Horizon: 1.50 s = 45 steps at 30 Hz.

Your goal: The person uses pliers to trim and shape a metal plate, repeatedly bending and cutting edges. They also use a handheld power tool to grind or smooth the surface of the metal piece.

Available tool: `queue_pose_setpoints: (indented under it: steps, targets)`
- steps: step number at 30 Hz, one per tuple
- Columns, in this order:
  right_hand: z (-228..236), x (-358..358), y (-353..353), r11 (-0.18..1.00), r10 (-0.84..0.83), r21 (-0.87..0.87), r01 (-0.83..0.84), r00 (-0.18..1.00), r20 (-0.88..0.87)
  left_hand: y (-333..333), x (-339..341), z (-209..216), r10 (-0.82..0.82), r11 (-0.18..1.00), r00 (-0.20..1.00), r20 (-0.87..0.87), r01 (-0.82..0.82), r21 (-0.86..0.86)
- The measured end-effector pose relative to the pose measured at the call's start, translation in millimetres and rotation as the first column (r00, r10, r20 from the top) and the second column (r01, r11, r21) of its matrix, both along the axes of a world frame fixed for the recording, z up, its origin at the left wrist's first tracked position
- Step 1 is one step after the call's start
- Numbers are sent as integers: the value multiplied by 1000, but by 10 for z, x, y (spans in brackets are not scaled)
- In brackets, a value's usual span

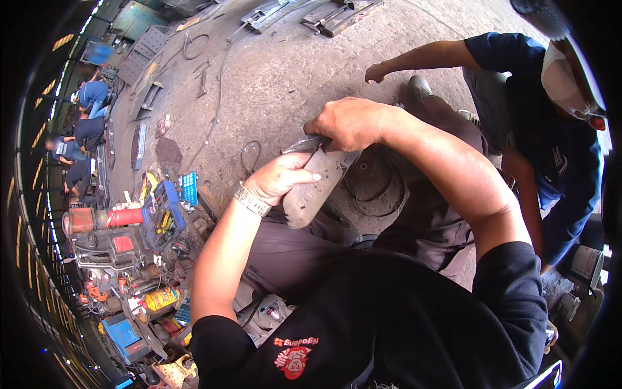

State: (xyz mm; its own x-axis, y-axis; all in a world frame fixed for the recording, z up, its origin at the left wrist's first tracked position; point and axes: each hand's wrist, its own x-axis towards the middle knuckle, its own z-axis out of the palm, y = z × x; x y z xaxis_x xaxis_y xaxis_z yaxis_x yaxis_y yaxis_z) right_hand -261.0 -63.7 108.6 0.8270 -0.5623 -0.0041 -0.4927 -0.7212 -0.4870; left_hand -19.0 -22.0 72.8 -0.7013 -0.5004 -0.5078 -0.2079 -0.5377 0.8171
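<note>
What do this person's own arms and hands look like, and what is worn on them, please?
Both forearms are bare below short black sleeves. The left hand has a silver metal link watch on its wrist. The right hand wears nothing: no glove, ring or band shows.

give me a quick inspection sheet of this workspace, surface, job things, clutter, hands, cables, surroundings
surface: bare, stained concrete floor.
job's things: flat grey metal piece, worn, held over the lap.
clutter: tools, cans and machine parts heaped at the left; blue toolbox; metal plates on the floor.
hands: left hand grips the metal piece from below, a watch on the wrist; right hand is closed on its upper end.
cables: a thin cable runs across the floor; a wire loop lies beside it.
surroundings: a co-worker in blue crouches at the right; more people crouch far left.
</note>
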Motion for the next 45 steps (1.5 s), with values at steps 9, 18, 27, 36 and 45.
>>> queue_pose_setpoints:
  steps: [9,18,27,36,45]
  targets:
    - [-134,63,159,988,-151,-30,154,985,86,217,-200,-296,203,977,959,195,-211,18]
    - [-913,-148,429,484,-843,755,442,468,267,343,-210,-730,673,740,723,-155,-656,152]
    - [-1251,136,300,390,-874,904,177,380,303,304,-363,-957,722,677,677,-142,-734,-58]
    - [-1423,118,225,386,-831,915,116,475,290,303,-423,-1002,750,647,655,-91,-756,-100]
    - [-1242,70,225,640,-702,701,315,609,368,343,-381,-971,746,624,661,-81,-736,-262]
